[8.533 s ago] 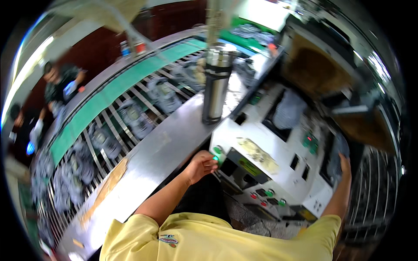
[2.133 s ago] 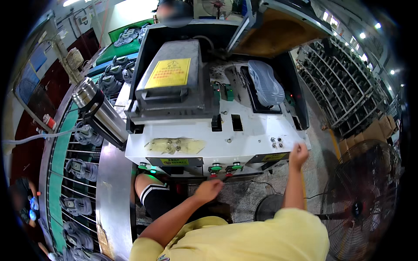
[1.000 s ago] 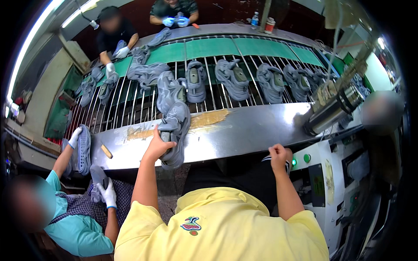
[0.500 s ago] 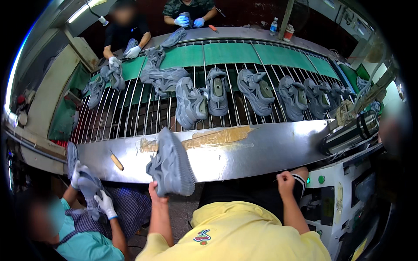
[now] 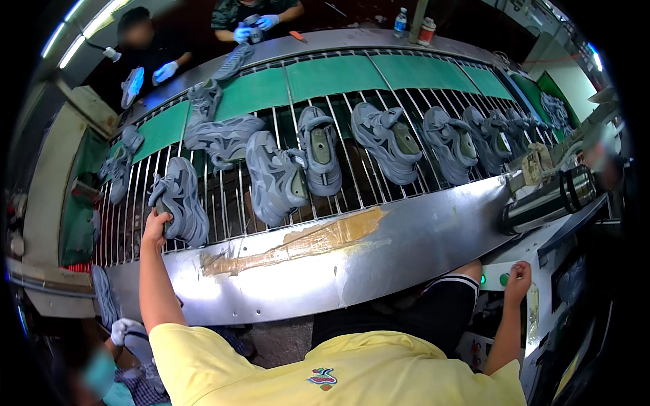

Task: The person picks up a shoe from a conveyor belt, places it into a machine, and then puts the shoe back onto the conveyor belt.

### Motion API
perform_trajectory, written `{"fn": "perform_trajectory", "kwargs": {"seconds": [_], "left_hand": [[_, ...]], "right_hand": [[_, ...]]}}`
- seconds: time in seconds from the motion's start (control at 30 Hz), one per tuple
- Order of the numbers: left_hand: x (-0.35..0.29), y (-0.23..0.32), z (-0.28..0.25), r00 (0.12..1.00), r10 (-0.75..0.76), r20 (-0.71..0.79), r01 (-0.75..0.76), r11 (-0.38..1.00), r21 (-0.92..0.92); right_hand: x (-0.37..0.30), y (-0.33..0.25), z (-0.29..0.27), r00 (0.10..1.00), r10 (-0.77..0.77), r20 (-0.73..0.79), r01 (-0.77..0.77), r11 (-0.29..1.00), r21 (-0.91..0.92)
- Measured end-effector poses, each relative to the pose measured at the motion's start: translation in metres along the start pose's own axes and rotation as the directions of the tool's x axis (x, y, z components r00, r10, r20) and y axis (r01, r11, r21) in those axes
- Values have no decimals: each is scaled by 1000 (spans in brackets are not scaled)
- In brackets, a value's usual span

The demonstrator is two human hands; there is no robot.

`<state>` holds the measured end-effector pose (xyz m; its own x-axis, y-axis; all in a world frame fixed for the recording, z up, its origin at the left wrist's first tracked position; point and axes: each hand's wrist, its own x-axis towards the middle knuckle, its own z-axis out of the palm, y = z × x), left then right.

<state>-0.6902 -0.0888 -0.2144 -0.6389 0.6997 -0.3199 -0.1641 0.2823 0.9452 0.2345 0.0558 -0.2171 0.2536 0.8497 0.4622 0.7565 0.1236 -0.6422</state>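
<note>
My left hand [image 5: 155,224] reaches out over the steel ledge [image 5: 379,250] and grips the heel of a grey shoe [image 5: 179,199] that lies on the roller conveyor [image 5: 230,196]. My right hand [image 5: 518,276] rests on the white control panel [image 5: 493,276] of the machine at my right, fingers beside two green buttons [image 5: 502,279]. Several more grey shoes [image 5: 319,150] lie in a row across the rollers and the green belt [image 5: 338,74].
A steel flask [image 5: 547,203] lies at the ledge's right end. Brown tape [image 5: 305,242] marks the ledge. Two people in blue gloves [image 5: 252,28] handle shoes across the belt. Another person in white gloves [image 5: 123,331] sits at my lower left. Bottles [image 5: 413,26] stand at the far edge.
My left hand has carried the grey shoe from in front of the ledge up and left onto the rollers. My right hand has moved from the ledge edge to the machine's control panel.
</note>
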Motion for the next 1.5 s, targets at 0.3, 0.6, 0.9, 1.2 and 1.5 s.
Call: {"fn": "perform_trajectory", "kwargs": {"seconds": [0.3,0.6,0.9,1.2,1.5], "left_hand": [[48,-14,61,991,130,-39,-78,780,621],[-54,-153,62,716,570,-402,-180,708,683],[-210,-197,204,803,328,-497,-70,880,469],[-222,-168,220,805,341,-485,192,623,758],[-223,-176,220,809,349,-473,110,700,705]], "right_hand": [[52,50,-141,970,-71,-231,-141,611,-779],[142,91,-197,747,514,-421,-601,254,-758],[222,232,-274,457,760,-462,-868,265,-421],[190,132,-247,387,699,-601,-919,344,-193],[66,89,-221,459,-7,-888,-243,961,-134]]}}
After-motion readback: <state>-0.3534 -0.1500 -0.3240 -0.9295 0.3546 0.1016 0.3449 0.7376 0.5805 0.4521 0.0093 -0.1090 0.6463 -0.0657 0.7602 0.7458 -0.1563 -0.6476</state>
